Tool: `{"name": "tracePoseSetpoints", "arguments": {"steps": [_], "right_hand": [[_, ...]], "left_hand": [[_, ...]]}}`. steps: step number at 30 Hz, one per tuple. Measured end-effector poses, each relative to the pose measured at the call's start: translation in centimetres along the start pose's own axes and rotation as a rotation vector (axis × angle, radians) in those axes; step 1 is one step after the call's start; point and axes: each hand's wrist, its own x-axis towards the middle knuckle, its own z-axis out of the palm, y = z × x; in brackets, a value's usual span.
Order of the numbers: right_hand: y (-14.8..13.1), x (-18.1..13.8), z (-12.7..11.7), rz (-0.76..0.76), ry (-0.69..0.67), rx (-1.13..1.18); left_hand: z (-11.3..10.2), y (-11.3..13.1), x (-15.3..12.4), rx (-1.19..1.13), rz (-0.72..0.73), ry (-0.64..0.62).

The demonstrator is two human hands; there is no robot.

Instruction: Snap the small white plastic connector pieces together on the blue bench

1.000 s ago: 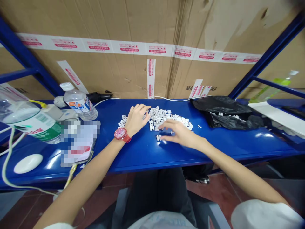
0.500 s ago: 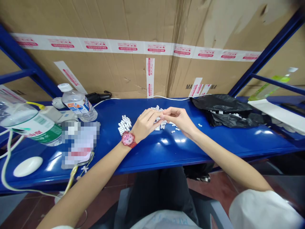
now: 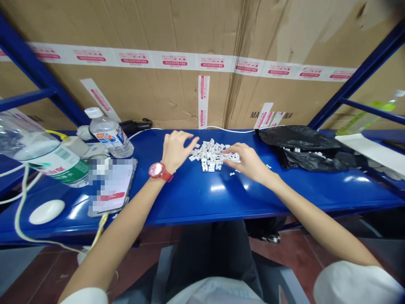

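A compact heap of small white plastic parts lies on the blue metal table top, with a few loose pieces just right of it. My left hand hovers at the heap's left side, fingers spread and holding nothing, with a red wristwatch on its wrist. My right hand comes in from the right, its fingertips against the heap's right edge. Nothing shows held in it, though the fingers hide a few pieces.
A black plastic bag with white parts inside lies at the right. At the left stand two water bottles and a blurred flat object, with a white oval object and cables nearby. Cardboard boxes rise behind.
The white parts have drawn into a tighter heap than the wide spread a second ago. My hands, together over the parts half a second ago, have moved apart to either side.
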Motion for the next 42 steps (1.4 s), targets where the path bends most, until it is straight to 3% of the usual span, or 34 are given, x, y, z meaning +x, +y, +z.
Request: {"name": "tracePoseSetpoints", "arguments": {"steps": [5,8,12,18,28,31,36,38,42], "right_hand": [[-6.5,5.5,5.2,-0.242,-0.211,0.144],[-8.2,9.7,8.1,-0.326,-0.235,0.081],[-8.2,13.5,10.5,-0.404,-0.313,0.153],[-7.8,14.5,10.7,-0.342,-0.406,0.165],[-7.5,16.1,10.7,-0.219,-0.294,0.24],[-5.9,15.4,9.3,-0.135,-0.213,0.338],[-2.9,12.7,5.2,0.138,-0.039,0.865],[-2.5,11.4,3.9,0.17,0.024,0.951],[-2.8,9.5,3.2,0.157,0.06,0.935]], "left_hand": [[-3.2,-1.2,1.6,-0.026,-0.135,0.392],[-4.1,-1.1,1.7,-0.062,-0.14,0.479],[-4.2,-0.6,1.5,-0.075,-0.113,0.518],[-4.2,-0.5,1.6,-0.027,-0.105,0.511],[-3.8,-0.5,1.4,-0.03,-0.055,0.441],[-3.5,-0.9,1.5,-0.108,-0.011,0.345],[-2.0,-0.9,1.2,-0.289,0.042,-0.023],[-1.5,-0.4,0.8,-0.317,0.055,-0.053],[-0.9,1.3,0.1,-0.338,0.049,0.011]]}}
